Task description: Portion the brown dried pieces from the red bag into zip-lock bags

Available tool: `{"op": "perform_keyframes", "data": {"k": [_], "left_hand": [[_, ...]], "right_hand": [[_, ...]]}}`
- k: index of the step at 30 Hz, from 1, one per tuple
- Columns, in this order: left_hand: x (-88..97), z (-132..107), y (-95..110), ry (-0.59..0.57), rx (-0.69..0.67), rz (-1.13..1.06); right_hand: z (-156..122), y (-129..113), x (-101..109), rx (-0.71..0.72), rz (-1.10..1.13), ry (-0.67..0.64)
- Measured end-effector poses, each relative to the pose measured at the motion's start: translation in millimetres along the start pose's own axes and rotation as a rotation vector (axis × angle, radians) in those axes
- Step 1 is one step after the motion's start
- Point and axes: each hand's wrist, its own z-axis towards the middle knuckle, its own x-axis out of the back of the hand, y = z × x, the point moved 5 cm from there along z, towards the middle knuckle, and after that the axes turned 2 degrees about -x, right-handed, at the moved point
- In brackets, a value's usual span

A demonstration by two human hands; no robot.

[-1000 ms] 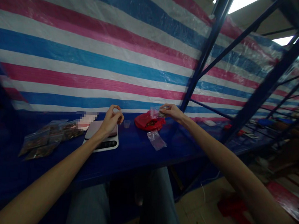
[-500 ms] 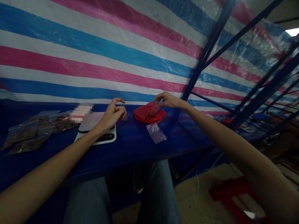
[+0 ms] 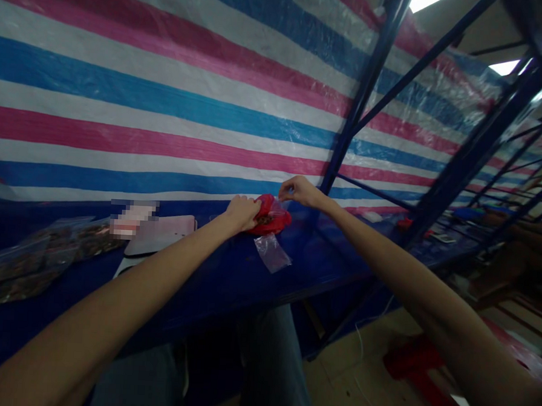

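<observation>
Grips left rim of red bag (image 3: 268, 226) on desk (image 3: 230, 279) with closed fingers of left hand (image 3: 244, 213). Pinches clear bag (image 3: 278, 207) in right hand (image 3: 300, 191) at far right of opening. Has red bag right of left fingers, near-left of right ones — touching left.

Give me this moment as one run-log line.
left hand: holding red plastic bag | right hand: pinching clear plastic over red bag | nearer: flat clear bag | far left: filled zip bags

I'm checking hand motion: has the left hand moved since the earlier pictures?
Yes: the left hand has moved right, toward the blue post, to the red bag.
</observation>
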Motion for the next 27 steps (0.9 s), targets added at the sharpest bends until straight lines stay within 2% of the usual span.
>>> {"op": "perform_keyframes", "data": {"k": [3,7,10,11,13,16,18,20,23,27], "left_hand": [[1.2,3,-11,0.022,0.089,0.009],[15.5,2,-35,0.086,0.254,-0.043],[26.0,-5,-46,0.103,0.301,-0.115],[29.8,-9,-49,0.109,0.298,-0.137],[38.9,-20,-55,0.129,0.280,-0.175],[56.4,-43,-68,0.169,0.235,-0.214],[69.6,-62,-82,0.200,0.210,-0.229],[82.1,-82,-98,0.245,0.207,-0.232],[96.5,-114,-124,0.334,0.209,-0.179],[105.6,-152,-153,0.428,0.206,0.024]], "right_hand": [[-10,-8,2,0.033,-0.089,0.127],[-27,-25,0,0.033,-0.211,0.245],[-52,-47,-2,0.057,-0.304,0.405],[-63,-56,-7,0.095,-0.339,0.422],[-88,-71,-25,0.206,-0.404,0.365],[-123,-83,-65,0.350,-0.426,0.133],[-140,-83,-91,0.366,-0.368,-0.044],[-146,-79,-107,0.313,-0.252,-0.142],[-142,-75,-115,0.249,-0.105,-0.163],[-133,-72,-114,0.265,-0.115,-0.140]]}}
